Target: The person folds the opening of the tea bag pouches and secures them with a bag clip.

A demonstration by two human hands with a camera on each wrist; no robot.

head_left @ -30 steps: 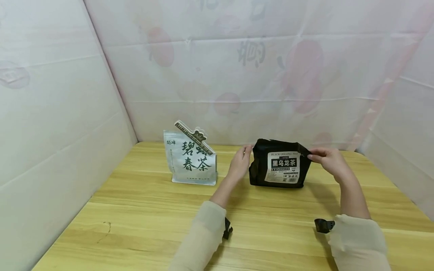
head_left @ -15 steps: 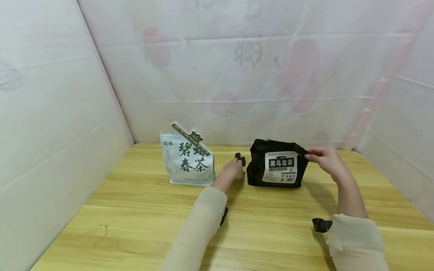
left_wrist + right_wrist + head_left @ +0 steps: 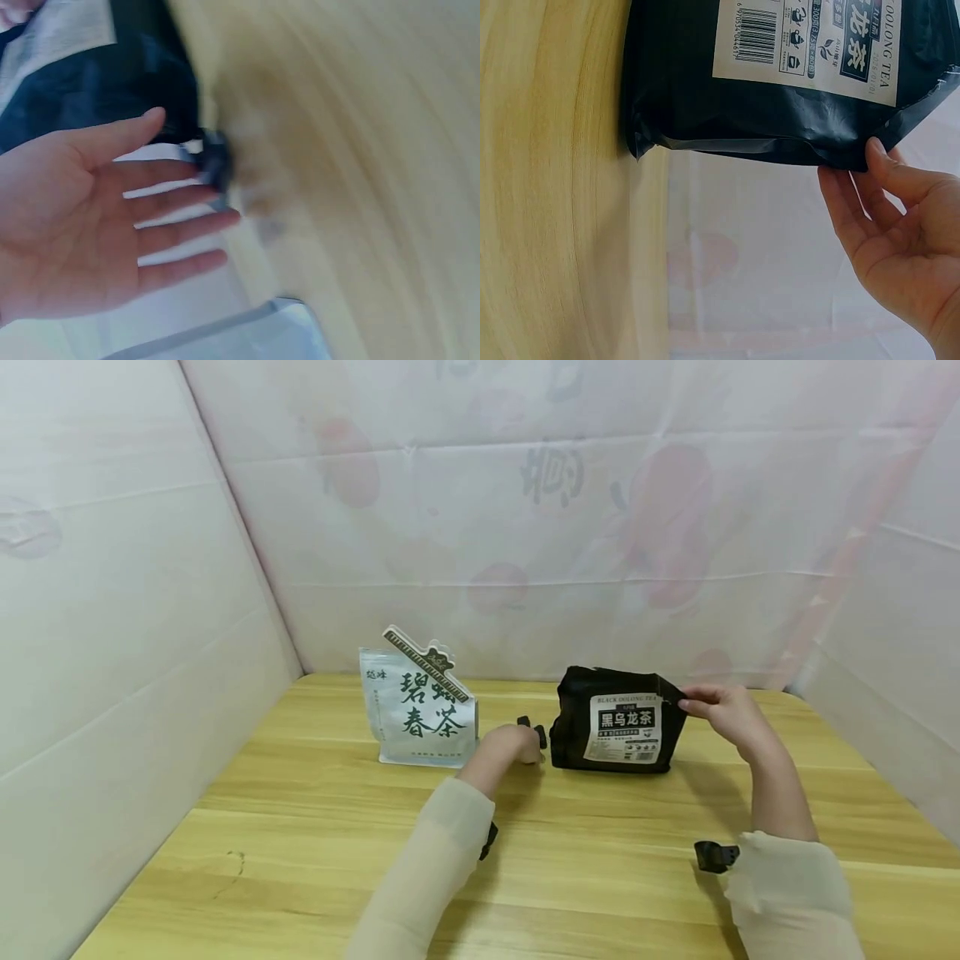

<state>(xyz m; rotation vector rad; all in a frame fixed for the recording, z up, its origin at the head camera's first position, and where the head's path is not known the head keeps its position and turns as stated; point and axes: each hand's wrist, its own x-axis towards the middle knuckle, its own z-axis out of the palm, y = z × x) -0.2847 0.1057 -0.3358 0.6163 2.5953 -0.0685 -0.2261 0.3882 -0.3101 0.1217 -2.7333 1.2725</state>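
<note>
A black oolong tea bag (image 3: 567,718) stands upright on the table at right of centre, its top edge crumpled. My right hand (image 3: 720,714) pinches its upper right corner between thumb and fingers, also plain in the right wrist view, where the bag (image 3: 727,112) fills the top. Just left of the bag is my left hand (image 3: 513,745), low over the table. The left wrist view shows its palm and spread, straight fingers (image 3: 176,238). By those fingertips lies a small dark object (image 3: 216,161), blurred and partly covered; what it is, I cannot tell.
A pale green-white tea bag (image 3: 420,739) stands at the left, with a decorated clip (image 3: 427,662) slanting across its top right corner. Both share a wooden table (image 3: 315,843). Pale printed cloth (image 3: 442,543) hangs behind and at the sides. Black wrist mounts (image 3: 716,857) stick out from the sleeves.
My left hand has left the black bag's left side and come lower, nearer to me. A small dark object has come into view by its fingers and shifted nearer. My right hand keeps its pinch.
</note>
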